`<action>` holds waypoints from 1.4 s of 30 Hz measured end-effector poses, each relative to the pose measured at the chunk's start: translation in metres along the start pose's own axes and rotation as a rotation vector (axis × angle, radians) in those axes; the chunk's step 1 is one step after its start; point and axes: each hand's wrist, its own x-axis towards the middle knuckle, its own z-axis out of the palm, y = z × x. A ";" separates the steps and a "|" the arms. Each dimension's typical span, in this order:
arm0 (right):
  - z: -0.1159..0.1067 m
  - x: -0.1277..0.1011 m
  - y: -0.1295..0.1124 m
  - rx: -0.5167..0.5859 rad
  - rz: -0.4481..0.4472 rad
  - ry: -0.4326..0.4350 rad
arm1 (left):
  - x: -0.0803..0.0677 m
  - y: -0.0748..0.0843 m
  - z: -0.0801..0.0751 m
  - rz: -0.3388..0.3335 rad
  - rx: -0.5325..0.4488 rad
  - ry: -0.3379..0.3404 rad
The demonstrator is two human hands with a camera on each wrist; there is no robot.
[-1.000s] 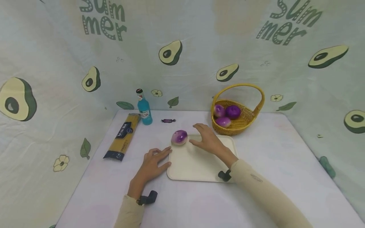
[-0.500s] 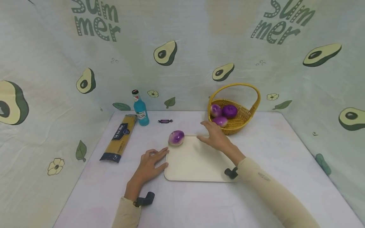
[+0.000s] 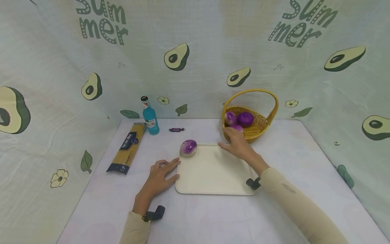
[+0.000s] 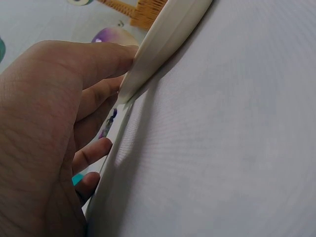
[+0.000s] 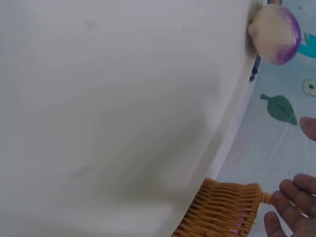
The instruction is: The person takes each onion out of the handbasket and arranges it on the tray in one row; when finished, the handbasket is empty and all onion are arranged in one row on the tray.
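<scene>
My left hand (image 3: 158, 176) rests at the left edge of a cream rectangular tray (image 3: 210, 174), fingertips and thumb touching its rim. In the left wrist view the fingers lie fairly straight along that rim. On the tray's far left corner sits a round purple-and-white vegetable (image 3: 188, 147), like a turnip or onion. My right hand (image 3: 239, 145), fingers spread and holding nothing, is above the tray's far right part, beside the yellow wicker basket (image 3: 260, 127). Several similar purple vegetables (image 3: 245, 119) lie in the basket; the hand partly covers the nearest one.
A blue bottle (image 3: 151, 119) stands at the back left, with a pack of spaghetti (image 3: 128, 149) lying in front of it. A small wrapped candy (image 3: 176, 129) lies behind the tray. Cloth printed with avocados hangs behind the table.
My right hand has moved right, away from the vegetable on the tray and toward the basket. The left hand stays at the tray's edge. The head view has shifted slightly.
</scene>
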 end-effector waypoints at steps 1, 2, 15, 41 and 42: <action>-0.001 0.000 0.001 0.000 0.001 -0.001 | 0.000 0.000 0.000 0.001 0.000 0.002; -0.002 0.000 0.003 -0.004 0.003 -0.001 | 0.000 -0.001 0.001 0.002 -0.001 0.003; -0.009 -0.001 0.023 -0.031 0.044 0.017 | 0.000 0.000 0.000 -0.020 0.004 -0.006; -0.021 0.005 0.057 -0.057 0.091 0.060 | -0.001 0.000 0.004 -0.011 -0.001 0.016; -0.022 0.006 0.058 -0.058 0.093 0.059 | -0.001 0.000 0.004 -0.009 -0.001 0.018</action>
